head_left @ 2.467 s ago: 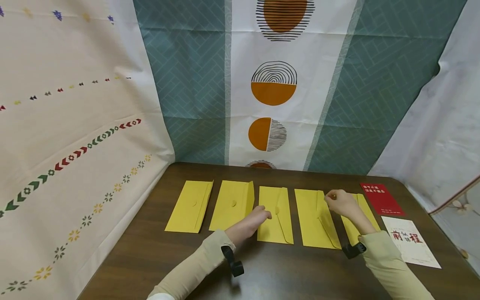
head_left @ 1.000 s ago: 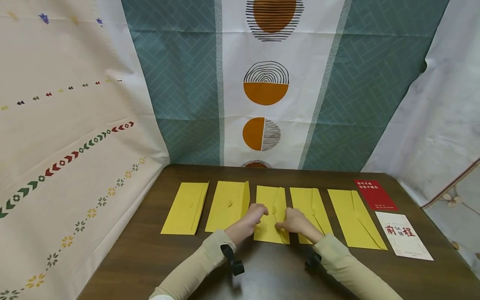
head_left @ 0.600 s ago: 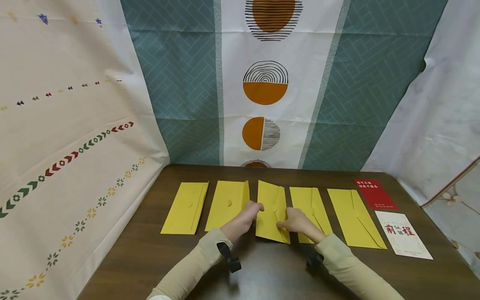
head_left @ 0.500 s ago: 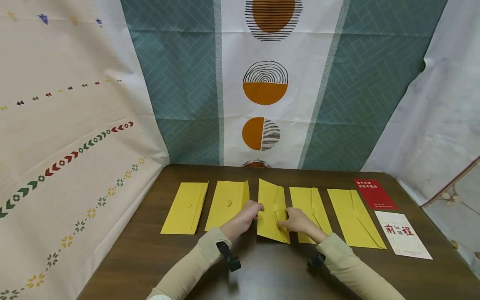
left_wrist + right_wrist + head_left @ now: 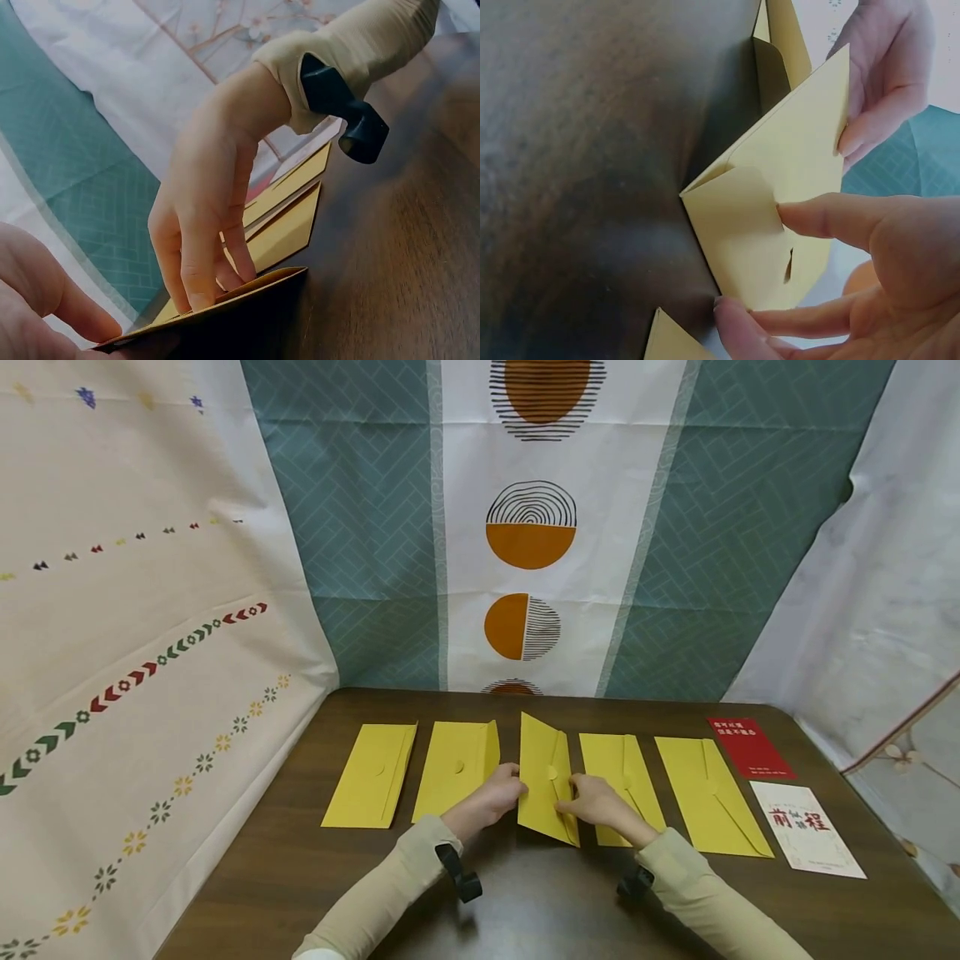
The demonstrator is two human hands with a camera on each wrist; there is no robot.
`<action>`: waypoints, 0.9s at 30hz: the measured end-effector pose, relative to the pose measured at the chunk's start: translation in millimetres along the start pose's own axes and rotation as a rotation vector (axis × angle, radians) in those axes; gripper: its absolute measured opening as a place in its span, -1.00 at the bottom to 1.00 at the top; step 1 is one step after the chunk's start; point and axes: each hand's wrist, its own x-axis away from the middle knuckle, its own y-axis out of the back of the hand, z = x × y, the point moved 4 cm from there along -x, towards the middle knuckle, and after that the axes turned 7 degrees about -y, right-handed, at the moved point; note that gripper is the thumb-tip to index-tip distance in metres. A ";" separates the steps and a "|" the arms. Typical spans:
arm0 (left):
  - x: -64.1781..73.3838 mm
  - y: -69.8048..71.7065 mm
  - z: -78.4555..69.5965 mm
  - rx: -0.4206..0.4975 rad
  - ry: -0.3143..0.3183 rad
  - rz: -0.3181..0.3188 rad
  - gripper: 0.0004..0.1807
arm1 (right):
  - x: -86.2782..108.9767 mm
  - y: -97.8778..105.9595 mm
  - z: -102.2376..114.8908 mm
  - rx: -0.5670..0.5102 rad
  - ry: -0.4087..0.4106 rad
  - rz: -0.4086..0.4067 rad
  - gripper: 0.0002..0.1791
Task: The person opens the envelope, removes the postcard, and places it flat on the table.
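Five yellow envelopes lie in a row; the middle envelope has its left side raised off the table and its right side low. My left hand pinches its raised left edge, thumb on the front in the right wrist view. My right hand is at the right side, on the flap. There the thumb lies against the flap's edge by a small slot, and the other fingers are round the fold. In the left wrist view, the envelope is nearly edge-on and its front is hidden.
To the left lie two yellow envelopes, one far left and one nearer with its flap raised. Two more lie right. A red card and a white card sit at the brown table's right.
My right hand has come left from the right-hand envelopes to the middle one. My left hand has taken its left edge and lifted it, so the envelope tilts increasingly steeply.
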 end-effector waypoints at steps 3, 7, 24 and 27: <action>0.3 0.0 -0.7 0.018 0.012 0.010 -0.55 | 0.2 1.6 -0.1 -0.011 0.015 -0.018 -0.58; 1.1 0.4 -1.3 0.028 0.014 0.007 -0.53 | 1.3 4.4 -0.2 -0.034 0.012 -0.039 -0.51; -0.9 11.0 -8.7 0.091 -0.021 0.008 -0.53 | 2.7 20.3 5.7 -0.137 0.065 -0.157 -0.28; -2.8 14.0 -8.9 0.075 -0.011 -0.009 -0.57 | 3.3 23.6 6.1 -0.149 0.076 -0.179 -0.28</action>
